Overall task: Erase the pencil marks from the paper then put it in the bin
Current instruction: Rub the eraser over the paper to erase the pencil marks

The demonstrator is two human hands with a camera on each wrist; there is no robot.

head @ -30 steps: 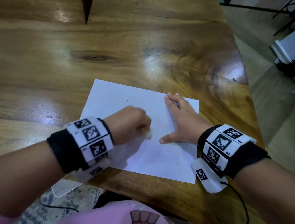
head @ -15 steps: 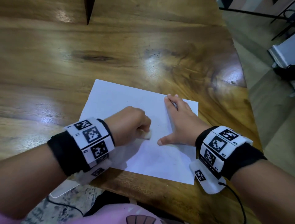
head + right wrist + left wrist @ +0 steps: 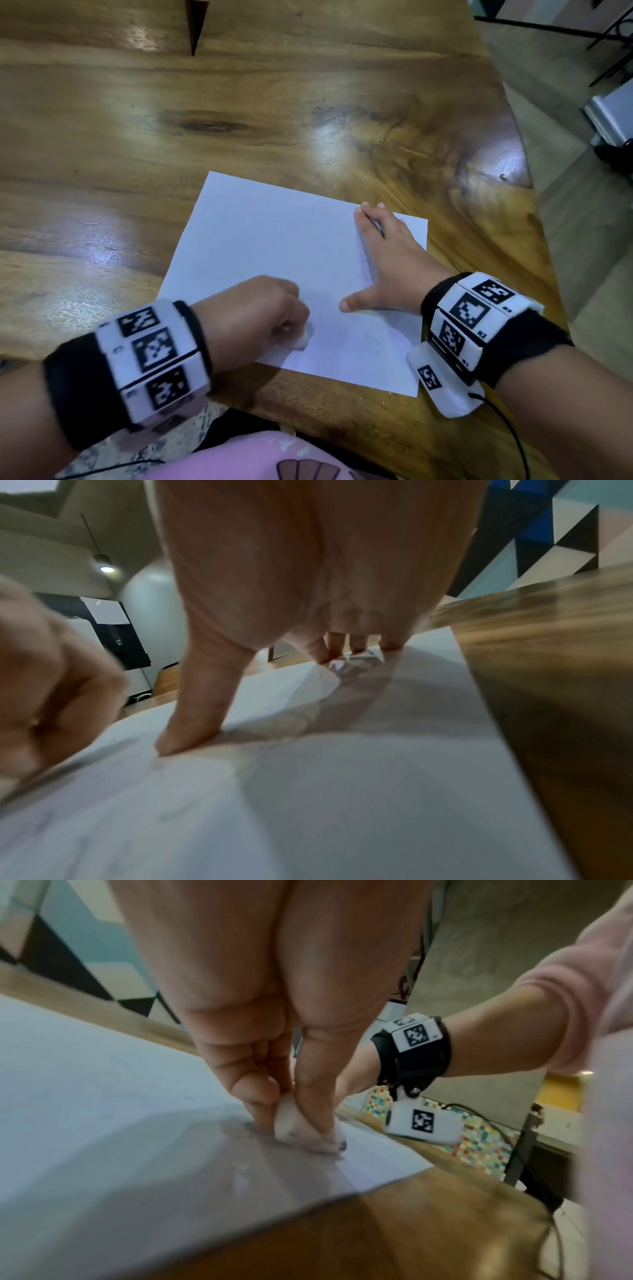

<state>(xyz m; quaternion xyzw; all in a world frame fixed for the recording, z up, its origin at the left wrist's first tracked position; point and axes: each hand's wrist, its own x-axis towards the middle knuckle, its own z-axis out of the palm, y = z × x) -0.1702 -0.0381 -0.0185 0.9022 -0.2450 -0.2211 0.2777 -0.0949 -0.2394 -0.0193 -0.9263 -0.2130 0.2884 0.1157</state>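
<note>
While the left hand (image 3: 253,315) pinches a small white eraser (image 3: 301,1134) between thumb and fingers, its worn end is pressed onto the paper (image 3: 274,240), low on the sheet near the table (image 3: 308,85) edge. Just beside it, the right hand (image 3: 387,263) lies flat, fingers straight and thumb spread toward the eraser, likely to pin the sheet so rubbing cannot drag or crumple it. Faint grey smudges lie around the eraser tip, so erasing seems unfinished. No bin is in view.
</note>
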